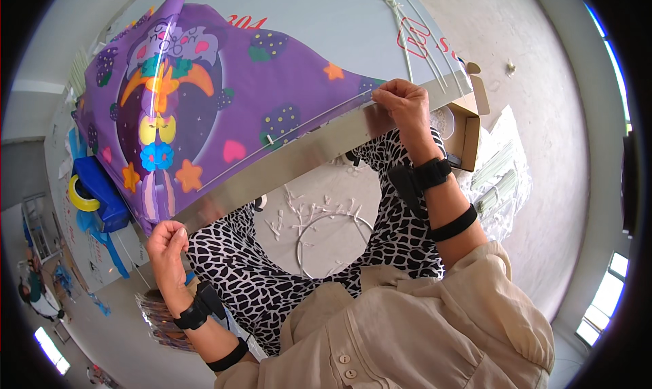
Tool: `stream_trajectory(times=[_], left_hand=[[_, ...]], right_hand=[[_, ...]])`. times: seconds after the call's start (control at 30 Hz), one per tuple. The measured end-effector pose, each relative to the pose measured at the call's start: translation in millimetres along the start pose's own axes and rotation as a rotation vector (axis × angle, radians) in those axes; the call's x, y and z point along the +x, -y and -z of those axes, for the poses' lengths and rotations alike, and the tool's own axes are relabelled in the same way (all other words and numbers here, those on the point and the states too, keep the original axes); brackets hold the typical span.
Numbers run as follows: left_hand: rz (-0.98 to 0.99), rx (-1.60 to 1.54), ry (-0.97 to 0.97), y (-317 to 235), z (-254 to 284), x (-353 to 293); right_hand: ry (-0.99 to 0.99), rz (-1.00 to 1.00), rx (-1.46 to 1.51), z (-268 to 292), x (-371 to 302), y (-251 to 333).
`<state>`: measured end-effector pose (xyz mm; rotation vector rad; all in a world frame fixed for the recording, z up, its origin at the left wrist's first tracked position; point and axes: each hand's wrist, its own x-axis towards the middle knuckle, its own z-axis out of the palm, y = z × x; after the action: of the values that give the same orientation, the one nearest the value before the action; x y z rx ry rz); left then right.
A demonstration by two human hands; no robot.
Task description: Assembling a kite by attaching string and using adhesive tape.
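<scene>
A purple printed kite [251,110], with berries, stars, hearts and a cartoon figure on its glossy face, lies spread over the table. Along its near edge runs a thin white rod [309,122] with a small white clip [269,140] on it. My right hand [404,107] pinches the kite's right corner at the rod's end. At the near left corner, my left hand [168,248] is closed with its thumb and fingers pressed together on the kite's edge; the exact grip is partly hidden.
A blue tape dispenser with yellow tape [98,195] stands left of the kite. Several white rods [407,36] lie on the table's far right. An open cardboard box [465,134] and a plastic bag of rods [499,178] are at the right. White fittings and a hoop [302,250] lie on the floor.
</scene>
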<state>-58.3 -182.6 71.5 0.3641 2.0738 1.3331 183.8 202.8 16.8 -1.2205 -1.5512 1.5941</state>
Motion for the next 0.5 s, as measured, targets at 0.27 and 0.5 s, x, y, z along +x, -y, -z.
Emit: stream_trajectory(times=[0.27, 0.5], left_hand=[[0.015, 0.001, -0.039, 3.6, 8.5, -0.6], [0.030, -0.026, -0.066, 14.6, 23.0, -7.5]], right_hand=[[0.133, -0.189, 0.221, 2.8, -10.1, 4.2], [0.226, -0.261, 0.341, 0.4, -14.9, -0.2]])
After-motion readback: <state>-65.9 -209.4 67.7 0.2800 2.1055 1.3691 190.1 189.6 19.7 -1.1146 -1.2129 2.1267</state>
